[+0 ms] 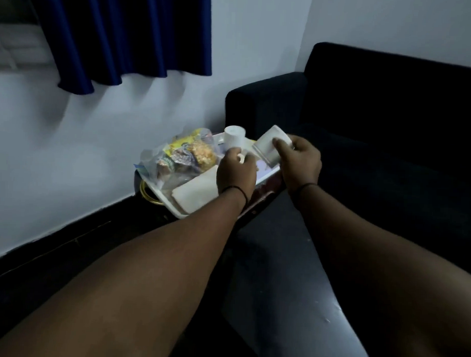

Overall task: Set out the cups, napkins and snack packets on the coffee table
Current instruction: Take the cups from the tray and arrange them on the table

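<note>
The left hand (236, 169) had its fingers curled round the handle of an upright white mug (233, 137), which stood at the far side of the white tray (266, 176), just beyond the knuckles. The right hand (300, 162) pinched a second white cup (270, 147), tilted on its side with its mouth turned toward the tray, thumb and fingers closed over its wall so the cup lay just left of the palm. Clear snack packets (187, 155) were heaped at the tray's left end and folded napkins (199, 189) lay on its near part, just beside the left wrist, with the dark sofa (391, 117) to the right.
</note>
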